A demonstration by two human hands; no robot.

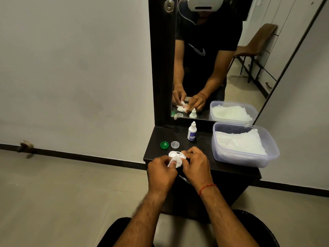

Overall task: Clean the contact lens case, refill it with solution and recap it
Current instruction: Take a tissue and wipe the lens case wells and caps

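The white contact lens case (173, 154) lies uncapped on the dark shelf (201, 163) near its front edge. My right hand (195, 164) grips the case's right end. My left hand (161, 168) pinches a folded white tissue (176, 162) and presses it onto the case's right well. Behind the case lie a green cap (164, 145) and a clear cap (175, 144), both loose. The small white solution bottle (192, 131) stands upright and capped further back, near the mirror.
A clear plastic box (249, 159) with white tissues sits on the shelf's right side. The mirror (213, 59) rises behind the shelf. The shelf's front edge drops to the floor at left; my dark-clad knees are below.
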